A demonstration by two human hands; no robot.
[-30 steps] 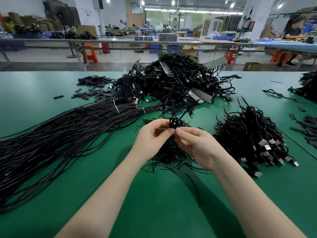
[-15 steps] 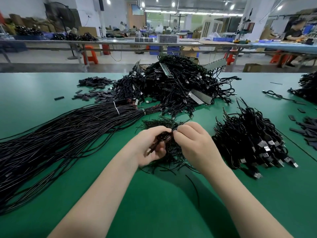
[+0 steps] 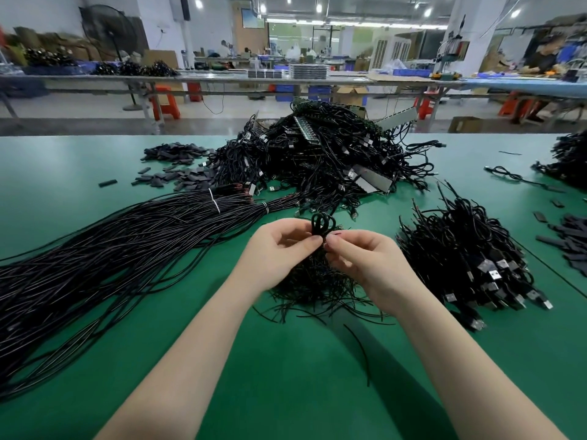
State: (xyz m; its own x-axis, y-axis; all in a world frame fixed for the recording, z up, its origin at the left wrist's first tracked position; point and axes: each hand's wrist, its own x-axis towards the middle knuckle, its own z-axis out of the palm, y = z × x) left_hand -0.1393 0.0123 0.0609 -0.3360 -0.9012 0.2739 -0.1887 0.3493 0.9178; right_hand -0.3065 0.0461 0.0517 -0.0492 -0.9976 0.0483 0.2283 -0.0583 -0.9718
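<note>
two hands meet over the green desk (image 3: 286, 392), mid-frame. left hand (image 3: 279, 249) and right hand (image 3: 365, 262) both pinch a small coiled cable (image 3: 321, 224) at its waist, its loops sticking up above the fingertips. left fingers (image 3: 309, 242) curl in narrow on the coil from the l side; right fingers (image 3: 338, 240) close on it from the r, tips nearly touching the other hand's. can't tell if a tie sits in the pinch, too small. coil is held up off the desk, right over a tangle of short thin wires (image 3: 314, 290) lying under the wrists. to the l, a long cable bundle (image 3: 111, 249) fans out across the desk, banded w/ white ties at its far end. behind the hands, a big heap of cables (image 3: 324, 160) w/ usb plugs. to the r, near the right hand but apart, a pile of coiled usb cables (image 3: 470, 258). one loose wire (image 3: 359, 350) lies btwn the forearms.
</note>
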